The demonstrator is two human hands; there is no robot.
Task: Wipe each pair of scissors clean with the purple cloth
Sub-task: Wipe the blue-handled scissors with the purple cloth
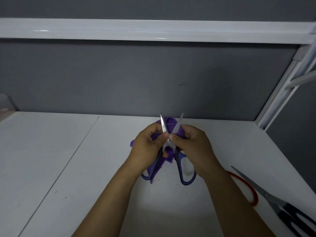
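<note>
Held open over a white table point(68, 168), dead centre: blue-handled scissors point(177, 158), spread into a V, two bright steel blades pointing to 11 and 1 o'clock, tips well apart. Handles dark blue with black inner grips, large oval loops hanging toward 7 and 5 o'clock. Right loop in plain sight, left loop half hidden behind wrist and cloth. Small silver pivot just visible between the two thumbs.

Bunched behind and between the blades: purple cloth point(168, 123), a rounded fold rising at 12 o'clock between the tips, a ragged tail drooping at 6 o'clock between the handles toward the tabletop.

At 9 o'clock of the pivot, left hand point(147, 144), fingers curled tight round the cloth, thumb pressed to the base of the left blade. At 3 o'clock, right hand point(191, 144), fingers curled, thumb and forefinger pinching the scissors at the base of the right blade. Thumb tips nearly touching over the pivot.

Farther out, at 4 o'clock near the table's right edge: second scissors point(266, 194), flat on the table, long blades closed and pointing to 10 o'clock, black handles cut off at the corner of the view. Just beside them, a red curved loop point(246, 185), too little showing to name. Behind everything, at 12 o'clock, grey wall point(136, 74) crossed by a white rail point(153, 30).
</note>
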